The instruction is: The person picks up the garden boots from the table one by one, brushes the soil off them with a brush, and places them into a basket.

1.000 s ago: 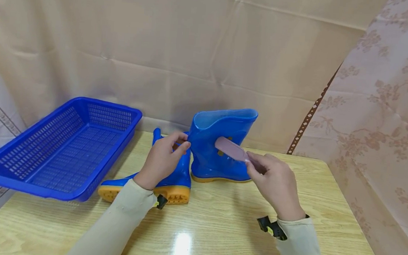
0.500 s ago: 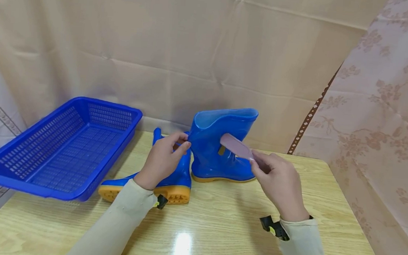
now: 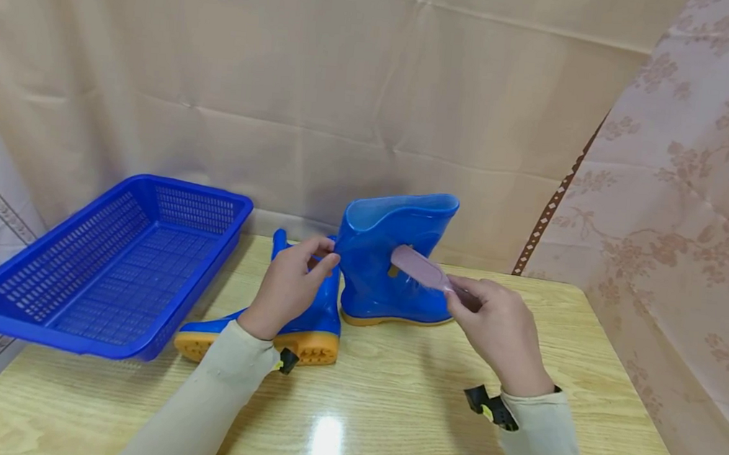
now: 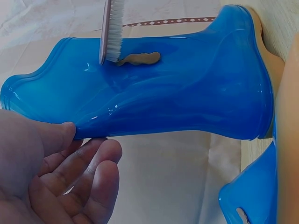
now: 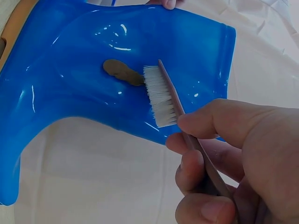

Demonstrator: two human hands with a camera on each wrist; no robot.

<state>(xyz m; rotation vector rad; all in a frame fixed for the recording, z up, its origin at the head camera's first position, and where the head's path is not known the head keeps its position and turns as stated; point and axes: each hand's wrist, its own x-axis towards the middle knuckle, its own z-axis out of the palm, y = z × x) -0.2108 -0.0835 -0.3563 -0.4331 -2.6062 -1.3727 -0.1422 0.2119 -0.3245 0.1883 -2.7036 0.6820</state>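
Observation:
A blue rain boot (image 3: 372, 286) with a yellow sole stands upright on the table. My left hand (image 3: 294, 283) pinches the back edge of its shaft, thumb in front (image 4: 56, 135) and fingers partly behind. In my right hand (image 3: 495, 326) is a pinkish scrubbing brush (image 3: 422, 269), gripped by its handle. Its white bristles (image 5: 159, 95) face the shaft, at the end of a brown smear (image 5: 122, 72). Whether the bristles press on the boot is hard to tell. A second blue boot (image 3: 325, 311) lies on its side, partly hidden by my left hand and forearm.
A blue plastic basket (image 3: 159, 340) with mesh walls stands at the left of the wooden table (image 3: 387, 417). Beige cloth (image 3: 324, 94) hangs close behind the boots, and a floral cloth (image 3: 696, 235) hangs along the right side.
My right hand has shifted the brush slightly right along the shaft, then a little back left and down. The left hand and the boots stay in place.

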